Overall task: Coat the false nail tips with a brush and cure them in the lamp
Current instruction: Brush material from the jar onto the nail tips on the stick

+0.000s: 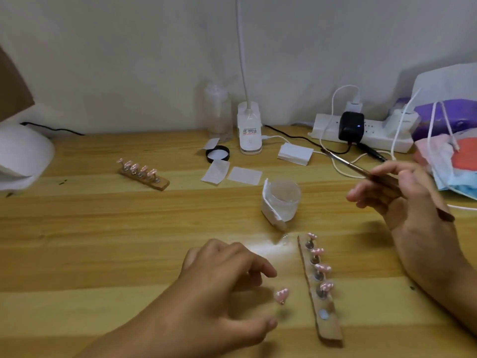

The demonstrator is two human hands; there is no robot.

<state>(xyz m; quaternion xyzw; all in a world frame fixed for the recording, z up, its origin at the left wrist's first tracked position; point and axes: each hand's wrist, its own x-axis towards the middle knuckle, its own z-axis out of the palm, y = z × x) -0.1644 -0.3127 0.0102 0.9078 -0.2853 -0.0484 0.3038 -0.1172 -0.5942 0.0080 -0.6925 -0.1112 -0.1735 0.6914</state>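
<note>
Left hand (227, 275) lies nearest, low over the table (103, 254), fingers loosely spread and grasping nothing. Just beyond its fingertips, between forefinger and thumb, stands one loose nail tip (281, 295) on its peg; whether a finger touches it cannot be told through the blur.

Handling, as judged: the tip is very light, thin and rigid, easily tipped over; any wet coat would smear, so it should be taken by the peg beneath, never by the pink face; the peg presumably seats in the vacant socket (324, 315).

That socket is at the near end of the wooden holder strip (330, 332), which lies just right of the left hand; four mounted tips (322, 268) occupy the pegs beyond it.

Appearance: all tips are small and pink with pale raised markings; finer detail is too small to read.

Right hand (402, 197) is raised beyond the strip's far end, clasping the brush (356, 167) by its handle, bristle end pointing up and left, over no tip.

An open jar (282, 200) stands ahead, between the two hands; a second strip (144, 174) of tips lies well left of the left hand, towards the white lamp (23, 156).
</note>
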